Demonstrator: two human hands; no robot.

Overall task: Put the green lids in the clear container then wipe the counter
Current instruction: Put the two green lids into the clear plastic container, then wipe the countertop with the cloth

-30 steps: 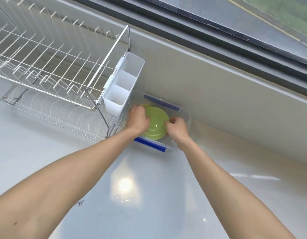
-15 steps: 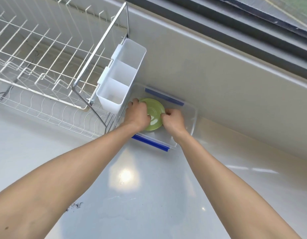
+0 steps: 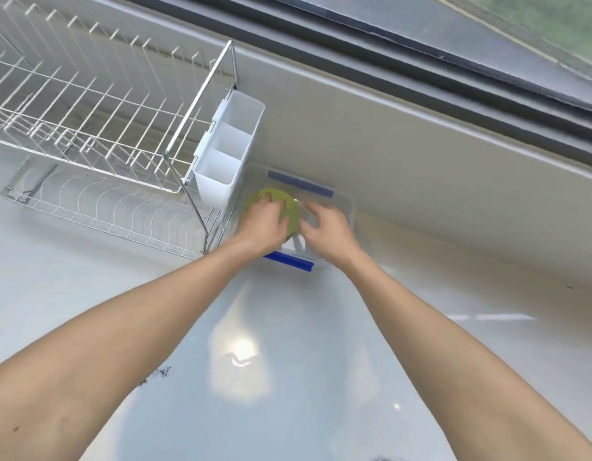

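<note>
The lids (image 3: 289,207) lie inside the container (image 3: 350,207) at the far side of the desk (image 3: 288,327), just right of the rack (image 3: 88,128). The left hand (image 3: 261,221) grips the lids from above. The right hand (image 3: 328,231) is at their right edge; blur hides whether it grips.

Risks:
- Lids released tilted may slide.
- A hasty withdrawal may drag the light container or strike the caddy (image 3: 228,154).
- The specks (image 3: 161,372) are not yet wiped.

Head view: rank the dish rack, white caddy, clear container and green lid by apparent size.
1. dish rack, by far the largest
2. clear container
3. white caddy, fairly close to the container, which is partly hidden
4. green lid, smallest, partly under the left hand
</note>
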